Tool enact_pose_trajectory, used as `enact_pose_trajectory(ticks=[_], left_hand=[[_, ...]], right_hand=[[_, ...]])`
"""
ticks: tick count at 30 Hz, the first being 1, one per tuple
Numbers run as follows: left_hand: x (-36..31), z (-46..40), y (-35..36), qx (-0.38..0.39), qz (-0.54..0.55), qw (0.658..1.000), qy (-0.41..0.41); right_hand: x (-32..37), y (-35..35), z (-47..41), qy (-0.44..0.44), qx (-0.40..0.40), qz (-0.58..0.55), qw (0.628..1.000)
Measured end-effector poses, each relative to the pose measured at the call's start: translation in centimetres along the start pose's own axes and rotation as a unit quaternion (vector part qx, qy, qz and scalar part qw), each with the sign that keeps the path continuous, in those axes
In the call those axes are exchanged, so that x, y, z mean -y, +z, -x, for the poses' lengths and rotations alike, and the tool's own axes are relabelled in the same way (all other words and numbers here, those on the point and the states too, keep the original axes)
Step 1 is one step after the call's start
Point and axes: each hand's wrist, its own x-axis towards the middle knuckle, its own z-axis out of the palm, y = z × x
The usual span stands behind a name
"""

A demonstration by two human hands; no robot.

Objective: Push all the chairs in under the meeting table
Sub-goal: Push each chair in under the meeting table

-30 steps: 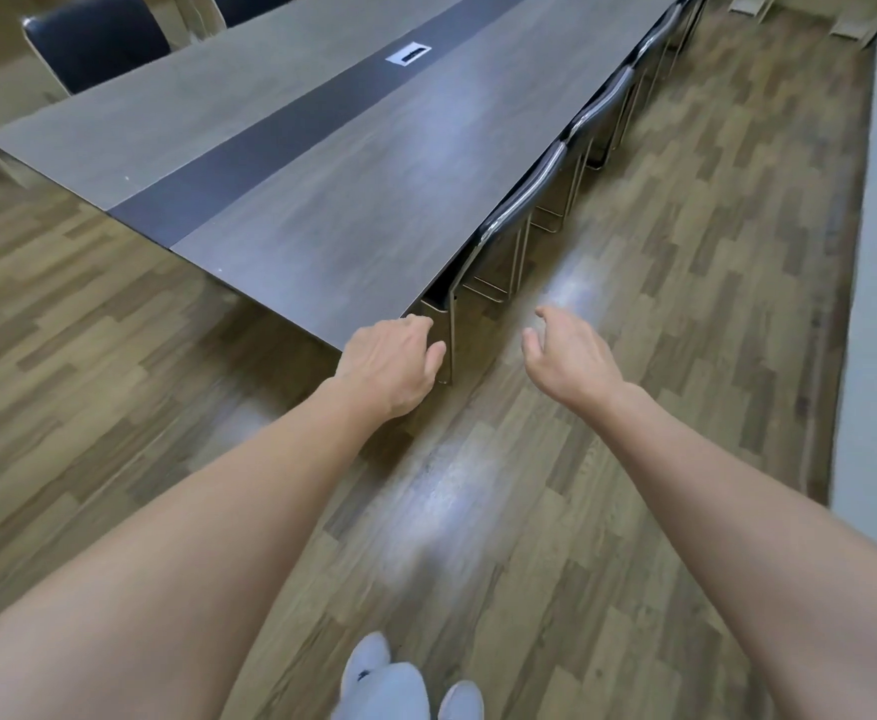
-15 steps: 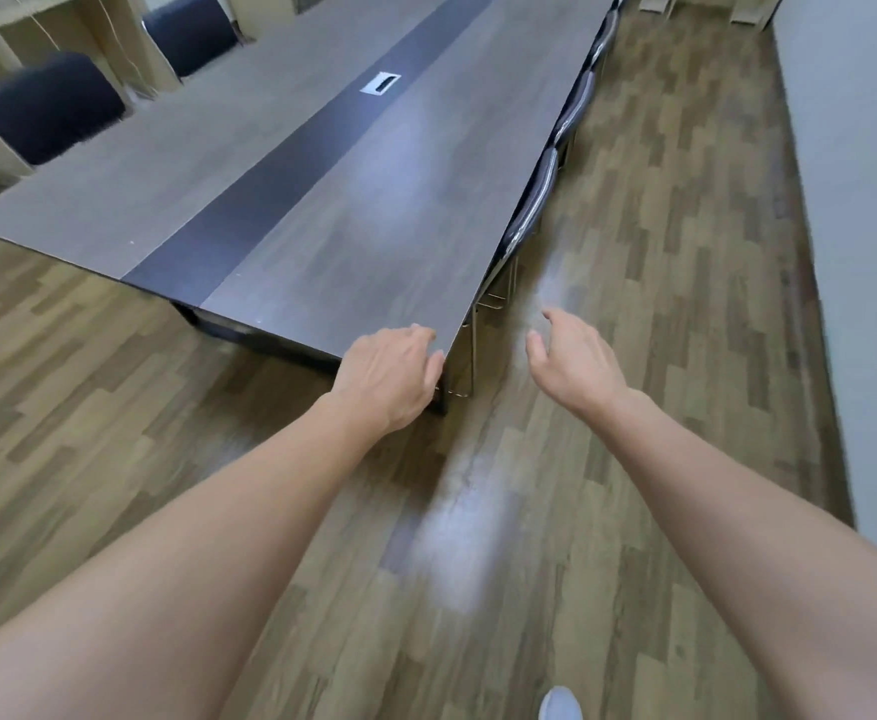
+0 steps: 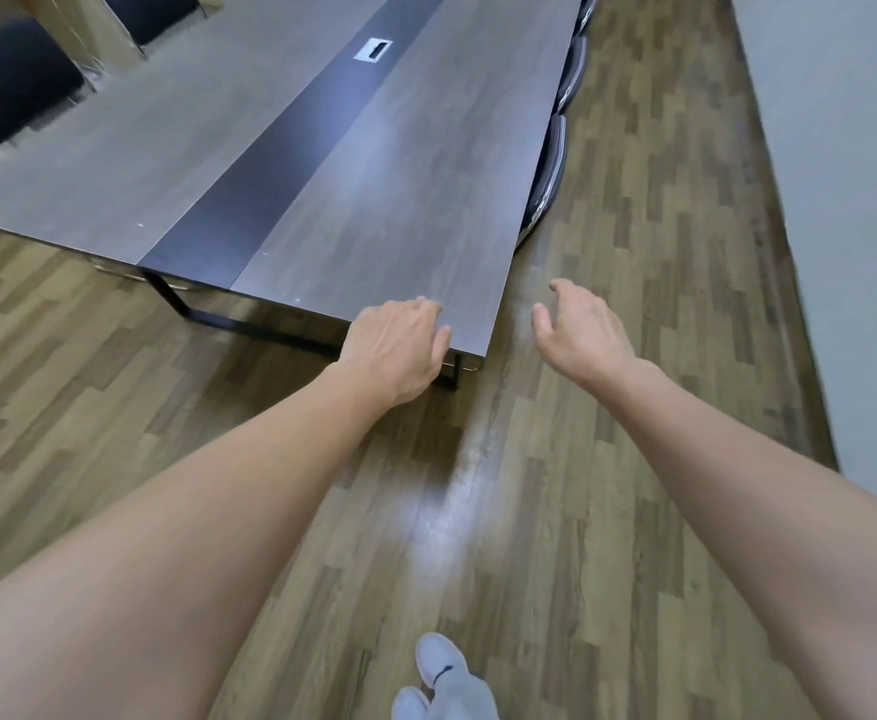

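The long grey meeting table (image 3: pixel 384 189) with a dark centre strip runs away from me. Along its right side stand chairs pushed in under the top; the nearest chair (image 3: pixel 548 168) shows only its dark back and chrome frame. On the far left side two dark blue chairs stand back from the table, one (image 3: pixel 8 77) at the left edge and one (image 3: pixel 148 13) further up. My left hand (image 3: pixel 397 345) hovers over the table's near right corner, fingers loosely curled, holding nothing. My right hand (image 3: pixel 579 330) hangs open over the floor beside that corner.
A pale wall (image 3: pixel 841 174) closes the right side, leaving a strip of wood floor (image 3: pixel 660 252) between it and the chairs. A cable port (image 3: pixel 372 48) sits in the table's centre strip. My feet in light shoes (image 3: pixel 441 678) are at the bottom.
The view has swung left around the table's near right corner; the right-side chairs now look edge-on. Both hands keep their pose, the left one now over the tabletop corner.
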Motion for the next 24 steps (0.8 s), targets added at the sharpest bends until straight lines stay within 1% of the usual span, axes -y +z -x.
enact_pose_trajectory(ticks=[7,12,16,20,24], left_hand=[[1.6,0.1,-0.5,0.006,-0.002,1.000,-0.011],[2.7,-1.0,-1.1,-0.011,-0.003,1.000,-0.018],[3.4,-1.8,-2.2,-0.020,0.013,1.000,0.000],[5.2,-3.4,-3.7,-0.024,-0.005,0.999,0.022],[7.6,-4.7,-4.4,-0.036,0.001,0.997,0.063]], right_hand=[[1.2,-0.3,-1.1,0.003,-0.007,-0.015,1.000],[2.5,-0.7,-2.2,-0.011,-0.018,-0.033,0.999],[3.8,-1.0,-3.0,-0.006,-0.025,-0.026,0.999],[6.2,-1.2,-3.6,0.011,-0.038,-0.031,0.999],[8.7,-1.1,-3.2,0.036,-0.059,-0.031,0.997]])
